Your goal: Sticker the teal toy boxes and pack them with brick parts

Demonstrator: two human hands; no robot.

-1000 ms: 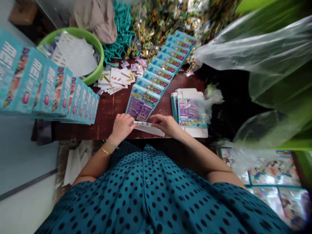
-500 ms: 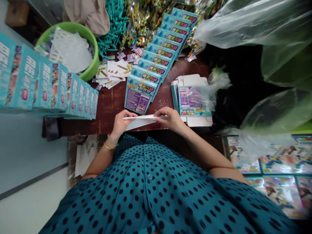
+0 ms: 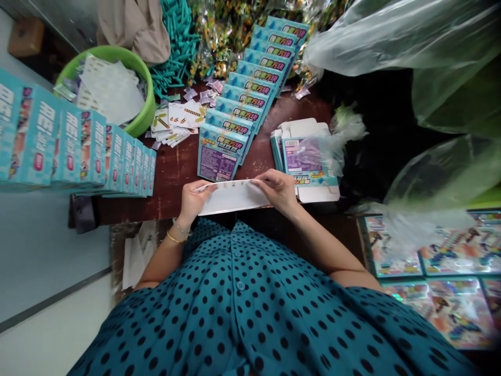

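Between my two hands, at the table's front edge, is a folded white sheet [image 3: 235, 199] with a few small printed marks along its upper edge. My left hand [image 3: 194, 200] pinches its left end, thumb on top. On the right end, the thumb and fingers of my right hand [image 3: 278, 191] close over the upper edge. Just beyond the sheet stands the front carton [image 3: 219, 154] of a leaning row of blue and purple cartons. Flat carton blanks [image 3: 309, 156] lie stacked beside my right hand, partly under clear plastic.
Blue boxes [image 3: 68, 141] line the left side. A green basin [image 3: 151, 99] holds white printed sheets. Printed cards [image 3: 182, 117], small sachets [image 3: 205, 96] and teal sticks [image 3: 176, 47] lie behind. Plastic bags [image 3: 364, 47] hang at right above packed boxes [image 3: 454, 308].
The white sheet has tilted, so its broad face now shows where mainly a thin edge did before. My right hand has shifted slightly to the right. Both hands keep their hold.
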